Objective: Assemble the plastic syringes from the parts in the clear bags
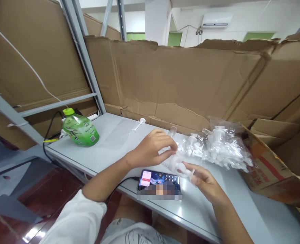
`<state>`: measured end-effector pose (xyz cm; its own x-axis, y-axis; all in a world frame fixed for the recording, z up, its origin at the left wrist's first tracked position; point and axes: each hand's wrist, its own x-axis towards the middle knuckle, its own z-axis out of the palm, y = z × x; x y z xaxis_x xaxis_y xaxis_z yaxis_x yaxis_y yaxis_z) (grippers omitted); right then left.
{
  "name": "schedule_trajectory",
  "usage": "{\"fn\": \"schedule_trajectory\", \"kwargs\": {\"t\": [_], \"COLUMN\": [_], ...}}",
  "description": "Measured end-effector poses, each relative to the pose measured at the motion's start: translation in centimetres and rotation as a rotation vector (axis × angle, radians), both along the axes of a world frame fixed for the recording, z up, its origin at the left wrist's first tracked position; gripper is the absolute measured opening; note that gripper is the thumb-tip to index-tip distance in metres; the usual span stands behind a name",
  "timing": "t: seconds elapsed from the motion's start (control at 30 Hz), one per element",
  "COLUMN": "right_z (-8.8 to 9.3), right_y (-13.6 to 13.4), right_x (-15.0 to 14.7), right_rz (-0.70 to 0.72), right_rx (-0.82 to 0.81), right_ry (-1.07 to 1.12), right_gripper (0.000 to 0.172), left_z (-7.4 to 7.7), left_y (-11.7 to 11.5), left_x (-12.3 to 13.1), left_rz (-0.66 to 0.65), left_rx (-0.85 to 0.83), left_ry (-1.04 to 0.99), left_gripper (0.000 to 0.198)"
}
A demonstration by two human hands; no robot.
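My right hand point(206, 183) is closed on a white and clear plastic piece point(182, 168), with thumb and fingers at its right end. It looks like a ribbed tube with round white parts, but its exact kind is unclear. Over its upper left end, my left hand point(157, 147) has thumb and index finger brought together in a pinch; whatever they hold is too small to make out. Behind the hands stands a clear ribbed tube point(172, 131). A white plunger-like stick point(139, 124) lies on clear film at the back of the table.
A clear bag of white plastic parts point(223, 149) and a smaller bag point(194, 146) lie right of the hands. A cabled phone point(158, 179) lies in front, a green bottle point(80, 130) at left. An open cardboard box point(264, 169) borders the right; cardboard sheets point(165, 78) wall the back.
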<state>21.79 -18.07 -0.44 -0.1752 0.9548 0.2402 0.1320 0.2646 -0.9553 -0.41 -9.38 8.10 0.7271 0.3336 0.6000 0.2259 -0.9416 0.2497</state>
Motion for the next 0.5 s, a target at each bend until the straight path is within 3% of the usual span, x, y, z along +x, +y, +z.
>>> {"fn": "schedule_trajectory", "kwargs": {"t": [0.23,0.37,0.5], "right_z": [0.5,0.5,0.4], "right_y": [0.2,0.0,0.1], "right_x": [0.1,-0.1,-0.1], "right_rz": [-0.183,-0.379,-0.438], "right_rx": [0.331,0.497,0.523], "right_ry": [-0.183,0.049,0.284], "right_gripper": [0.029,0.021,0.04], "left_z": [-0.4,-0.2,0.4], "left_y": [-1.0,-1.2,-1.0], "left_x": [0.9,1.1,1.5], "left_rz": [-0.042,0.002,-0.005], "left_rx": [-0.173,-0.264,-0.494], "left_ry": [-0.114,-0.254,-0.416], "left_gripper": [0.01,0.01,0.008]}}
